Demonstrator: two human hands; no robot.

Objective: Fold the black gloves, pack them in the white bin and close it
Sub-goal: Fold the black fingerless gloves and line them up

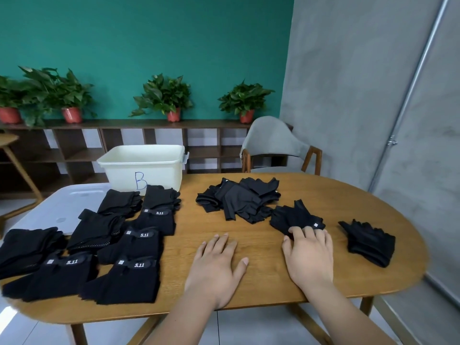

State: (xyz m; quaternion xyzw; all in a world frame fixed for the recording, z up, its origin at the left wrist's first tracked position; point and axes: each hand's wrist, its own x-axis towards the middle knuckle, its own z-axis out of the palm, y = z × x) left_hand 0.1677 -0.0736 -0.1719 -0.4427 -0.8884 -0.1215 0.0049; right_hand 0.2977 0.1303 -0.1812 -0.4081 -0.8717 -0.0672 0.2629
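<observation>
A loose heap of black gloves (242, 199) lies at the table's far middle. Just in front of it a single black glove (296, 216) lies flat, and the fingertips of my right hand (310, 255) touch its near edge. My left hand (216, 266) rests flat on the bare wood with fingers spread, holding nothing. Another black glove (368, 239) lies alone to the right. Several folded gloves with "5.11" labels (139, 236) are laid in rows on the left. The white bin (143, 166), marked "B", stands open at the back left.
The bin's white lid (63, 209) lies flat at the left, partly under the folded gloves. The wooden table (261, 290) has a rounded right end. A grey chair (276, 145) stands behind it. Shelves with potted plants (164, 95) line the green wall.
</observation>
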